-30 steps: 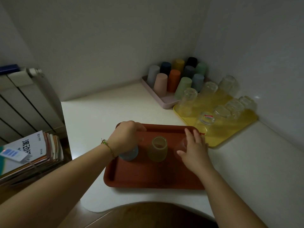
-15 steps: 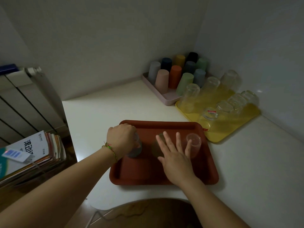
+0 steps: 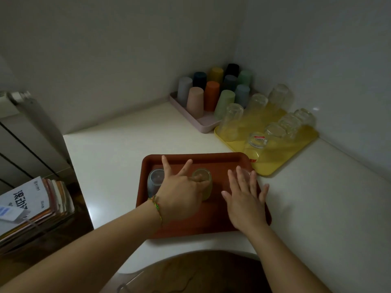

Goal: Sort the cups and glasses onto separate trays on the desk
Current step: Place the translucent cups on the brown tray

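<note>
Table (image 3: pixel 127 144) in a white corner carries 3 trays in the head view. On the near red tray (image 3: pixel 190 159) stand a blue-grey cup (image 3: pixel 155 180) at the left, a yellow-green cup (image 3: pixel 204 187) in the middle and a clear glass (image 3: pixel 246 172) at the right, mostly hidden. The left hand (image 3: pixel 181 197), with a woven bracelet (image 3: pixel 157 206) at its wrist, lies between the 2 cups with fingers splayed and straight. Its thumb touches the yellow-green cup's top, and it grips nothing. The right hand (image 3: pixel 245 206) is flat with fingers spread, fingertips over the clear glass; whether they touch it I cannot tell. In the far corner a pink tray (image 3: pixel 203 125) holds upturned coloured cups (image 3: pixel 211 96). Just right of it a yellow tray (image 3: pixel 281 153) holds 7 upturned clear glasses (image 3: pixel 232 121). Books (image 3: pixel 31 208) are stacked at the left, off the table.
</note>
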